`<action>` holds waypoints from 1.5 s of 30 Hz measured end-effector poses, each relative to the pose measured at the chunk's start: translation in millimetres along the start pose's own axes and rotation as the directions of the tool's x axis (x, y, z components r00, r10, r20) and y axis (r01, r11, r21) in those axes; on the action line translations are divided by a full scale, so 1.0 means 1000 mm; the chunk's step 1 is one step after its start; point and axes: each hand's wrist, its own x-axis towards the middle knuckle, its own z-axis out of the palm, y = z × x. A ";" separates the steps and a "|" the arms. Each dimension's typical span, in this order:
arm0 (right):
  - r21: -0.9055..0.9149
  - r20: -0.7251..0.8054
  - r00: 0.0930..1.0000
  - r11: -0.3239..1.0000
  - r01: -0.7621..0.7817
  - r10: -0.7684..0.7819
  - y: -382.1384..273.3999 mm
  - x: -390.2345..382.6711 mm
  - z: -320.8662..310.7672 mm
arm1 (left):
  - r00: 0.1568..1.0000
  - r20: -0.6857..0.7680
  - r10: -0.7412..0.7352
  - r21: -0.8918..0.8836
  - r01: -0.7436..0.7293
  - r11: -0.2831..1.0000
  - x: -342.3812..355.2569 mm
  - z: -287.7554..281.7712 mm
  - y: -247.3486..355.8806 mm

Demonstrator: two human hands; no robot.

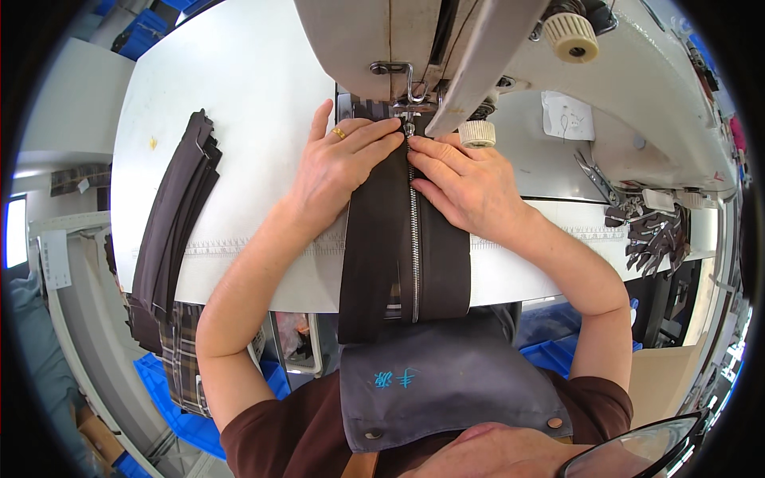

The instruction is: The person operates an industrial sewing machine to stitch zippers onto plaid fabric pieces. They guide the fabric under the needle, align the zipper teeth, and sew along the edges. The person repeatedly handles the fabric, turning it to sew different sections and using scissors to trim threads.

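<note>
A long dark brown fabric piece (373, 231) lies under the sewing machine (362, 40) and hangs over the table's near edge. A metal zipper (414, 239) runs lengthwise along it, its slider close to the presser foot (412, 108). My left hand (343, 159) lies on the fabric left of the zipper, fingers stretched toward the foot and thumb apart. On the other side, my right hand (466, 179) rests flat with its fingertips along the zipper's edge. The needle tip is too small to make out.
Dark fabric strips (177, 215) are stacked at the left, overhanging the white table (231, 103). Scissors (596, 177) lie at the right, near a bunch of zipper pieces (657, 237) and a white packet (567, 115). Blue bins (183, 406) stand below the table.
</note>
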 end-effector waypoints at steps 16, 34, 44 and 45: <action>0.057 -0.050 0.999 0.998 0.020 -0.017 0.006 -0.002 0.004 | 0.991 0.118 -0.060 0.100 0.048 0.994 -0.005 -0.006 0.007; 0.026 0.112 0.985 0.991 -0.133 0.129 0.021 -0.001 0.009 | 0.991 0.116 -0.059 0.173 0.039 0.984 -0.007 -0.003 0.010; 0.067 0.002 1.000 0.998 -0.009 0.009 0.014 0.003 0.005 | 0.993 0.092 -0.079 0.146 0.065 0.987 -0.008 -0.002 0.009; 0.049 -0.007 1.000 0.999 -0.002 0.003 0.014 0.002 0.006 | 0.992 0.100 -0.078 0.145 0.063 0.987 -0.008 -0.002 0.009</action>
